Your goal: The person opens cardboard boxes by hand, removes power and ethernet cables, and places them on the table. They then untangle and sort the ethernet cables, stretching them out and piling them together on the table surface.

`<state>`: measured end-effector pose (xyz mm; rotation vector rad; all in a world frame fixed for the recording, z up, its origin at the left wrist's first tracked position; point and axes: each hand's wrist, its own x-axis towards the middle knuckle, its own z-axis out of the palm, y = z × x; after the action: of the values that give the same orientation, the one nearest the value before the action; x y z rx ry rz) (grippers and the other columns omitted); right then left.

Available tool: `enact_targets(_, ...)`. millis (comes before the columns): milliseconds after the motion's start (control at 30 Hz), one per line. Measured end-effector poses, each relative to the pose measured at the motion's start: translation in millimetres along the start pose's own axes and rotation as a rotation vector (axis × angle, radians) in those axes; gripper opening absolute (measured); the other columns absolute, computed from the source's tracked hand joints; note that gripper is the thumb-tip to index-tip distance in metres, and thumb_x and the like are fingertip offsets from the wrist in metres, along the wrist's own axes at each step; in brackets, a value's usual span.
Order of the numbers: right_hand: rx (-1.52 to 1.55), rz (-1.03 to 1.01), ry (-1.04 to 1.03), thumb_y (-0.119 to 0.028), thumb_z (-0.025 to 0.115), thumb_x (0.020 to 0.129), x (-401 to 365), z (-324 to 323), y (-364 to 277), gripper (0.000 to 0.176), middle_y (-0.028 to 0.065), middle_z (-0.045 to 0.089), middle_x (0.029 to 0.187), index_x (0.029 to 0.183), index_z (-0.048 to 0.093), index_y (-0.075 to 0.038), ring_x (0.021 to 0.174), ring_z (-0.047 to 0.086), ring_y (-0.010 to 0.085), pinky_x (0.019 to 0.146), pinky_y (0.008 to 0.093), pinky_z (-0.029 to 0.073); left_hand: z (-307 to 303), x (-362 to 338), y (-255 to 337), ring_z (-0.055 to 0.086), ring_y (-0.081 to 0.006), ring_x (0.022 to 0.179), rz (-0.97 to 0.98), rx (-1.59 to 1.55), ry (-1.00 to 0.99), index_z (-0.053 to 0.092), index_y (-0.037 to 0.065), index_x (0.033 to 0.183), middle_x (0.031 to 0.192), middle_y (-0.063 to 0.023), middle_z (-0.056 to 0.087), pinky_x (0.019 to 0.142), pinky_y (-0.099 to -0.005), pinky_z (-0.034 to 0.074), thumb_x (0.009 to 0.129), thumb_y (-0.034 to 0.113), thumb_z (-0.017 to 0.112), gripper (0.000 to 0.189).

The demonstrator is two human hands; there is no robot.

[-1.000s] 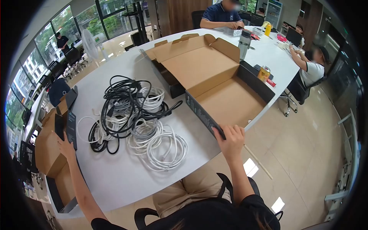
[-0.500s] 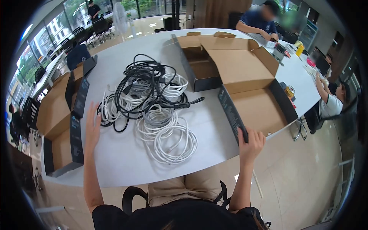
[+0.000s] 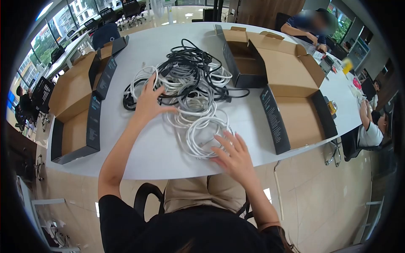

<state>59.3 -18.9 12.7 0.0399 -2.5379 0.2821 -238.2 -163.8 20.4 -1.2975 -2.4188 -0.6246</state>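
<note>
- Holding the left hand (image 3: pixel 148 103) over the near-left side of the cable pile, I am keeping its fingers spread wide and am gripping nothing with them; whether they are touching cable I cannot tell.
- I am holding the right hand (image 3: pixel 236 158) at the near-right edge of a white cable coil (image 3: pixel 190 139), its fingers parted and loosely bending; they are closing on nothing visibly, contact being uncertain.
- Black cables (image 3: pixel 190 63) are lying tangled on top of grey and white loops at the middle of the bench (image 3: pixel 156 147); the white coil is lying nearest the bench's front edge.
- One open box (image 3: pixel 93 122) is standing left of the cables, its lid leaning back; another open box (image 3: pixel 274 122) is standing to their right.
- A dark box (image 3: pixel 251 79) is sitting just behind the right one.
</note>
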Motion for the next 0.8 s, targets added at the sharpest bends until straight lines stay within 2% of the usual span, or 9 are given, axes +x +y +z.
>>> enact_targets(33, -0.057, -0.044, -0.026, -0.022, 0.073, 0.069, -0.3, 6.6, 7.8, 0.031, 0.0045, 0.058, 0.107, 0.096, 0.062, -0.011, 0.116, 0.048, 0.0287, 0.097, 0.0470, 0.040, -2.0, 0.9, -11.0, 0.052, -0.0349, 0.112, 0.014, -0.004, 0.042, 0.062, 0.007, 0.085, 0.145, -0.0133, 0.032, 0.089, -0.0413, 0.046, 0.055, 0.042, 0.083, 0.051)
enact_targets(67, -0.026, -0.045, -0.038, -0.015, 0.070, 0.068, 1.9, 4.7, 15.3, 0.022, 0.0043, 0.058, 0.099, 0.086, 0.060, -0.009, 0.115, 0.050, 0.0287, 0.095, 0.0481, 0.042, -13.1, -0.8, -27.0, 0.060, -0.0306, 0.090, -0.109, -0.053, 0.006, 0.059, 0.003, 0.076, 0.135, -0.0109, 0.044, 0.070, -0.0381, 0.049, 0.057, 0.038, 0.083, 0.047)
enact_targets(200, -0.157, -0.039, 0.119, -0.013, 0.068, 0.069, 5.9, -10.4, 31.6, 0.017, 0.0036, 0.059, 0.097, 0.082, 0.059, -0.008, 0.108, 0.054, 0.0283, 0.086, 0.0416, 0.047, -12.7, -8.9, -80.4, 0.056, -0.0253, 0.072, -0.161, -0.174, 0.141, 0.052, 0.002, 0.072, 0.108, -0.0110, 0.057, 0.063, -0.0359, 0.045, 0.054, 0.029, 0.086, 0.047)
enact_targets(300, -0.253, 0.035, 0.217, -0.012, 0.067, 0.072, 14.3, -23.1, 48.2, 0.013, 0.0033, 0.059, 0.094, 0.081, 0.059, -0.007, 0.100, 0.057, 0.0262, 0.078, 0.0364, 0.049, -21.2, -11.3, -99.4, 0.051, -0.0209, 0.067, -0.094, -0.267, 0.202, 0.050, 0.001, 0.072, 0.106, -0.0121, 0.057, 0.060, -0.0318, 0.043, 0.054, 0.028, 0.087, 0.049)
enact_targets(367, -0.314, 0.105, 0.228, -0.012, 0.065, 0.074, 22.1, -33.5, 56.0, 0.010, 0.0034, 0.058, 0.090, 0.081, 0.060, -0.006, 0.094, 0.058, 0.0242, 0.074, 0.0345, 0.049, -29.8, -15.3, -104.1, 0.046, -0.0176, 0.064, -0.171, -0.294, 0.213, 0.049, 0.001, 0.073, 0.102, -0.0115, 0.057, 0.058, -0.0285, 0.041, 0.057, 0.027, 0.087, 0.049)
enact_targets(433, -0.362, 0.222, 0.095, -0.012, 0.064, 0.077, 22.8, -37.3, 62.1, 0.008, 0.0041, 0.057, 0.086, 0.081, 0.060, -0.006, 0.088, 0.057, 0.0234, 0.071, 0.0355, 0.048, -29.6, -17.6, -125.3, 0.045, -0.0171, 0.064, -0.253, -0.358, 0.217, 0.049, 0.001, 0.073, 0.101, -0.0113, 0.057, 0.058, -0.0275, 0.040, 0.059, 0.027, 0.087, 0.047)
enact_targets(567, -0.255, 0.159, -0.027, -0.012, 0.063, 0.080, 17.2, -41.0, 83.1, 0.007, 0.0055, 0.055, 0.082, 0.082, 0.060, -0.006, 0.080, 0.054, 0.0241, 0.068, 0.0370, 0.047, -31.8, -28.7, -145.3, 0.054, -0.0215, 0.084, -0.250, -0.269, 0.315, 0.049, 0.002, 0.072, 0.106, -0.0122, 0.058, 0.076, -0.0306, 0.043, 0.062, 0.024, 0.085, 0.044)
enact_targets(600, -0.190, 0.179, -0.043, -0.012, 0.062, 0.081, 18.7, -45.6, 82.2, 0.007, 0.0066, 0.055, 0.083, 0.084, 0.059, -0.006, 0.080, 0.054, 0.0259, 0.069, 0.0367, 0.046, -36.1, -30.4, -144.1, 0.055, -0.0263, 0.102, -0.274, -0.228, 0.249, 0.050, 0.003, 0.075, 0.107, -0.0143, 0.059, 0.087, -0.0332, 0.042, 0.062, 0.023, 0.085, 0.042)
enact_targets(800, -0.119, 0.275, 0.166, -0.008, 0.056, 0.086, 42.5, -71.0, 74.3, 0.006, 0.0106, 0.055, 0.085, 0.088, 0.056, -0.002, 0.082, 0.054, 0.0295, 0.070, 0.0364, 0.043, -43.1, -40.4, -156.9, 0.046, -0.0328, 0.122, -0.352, -0.387, 0.383, 0.060, 0.007, 0.098, 0.129, -0.0180, 0.047, 0.099, -0.0394, 0.037, 0.065, 0.017, 0.082, 0.041)
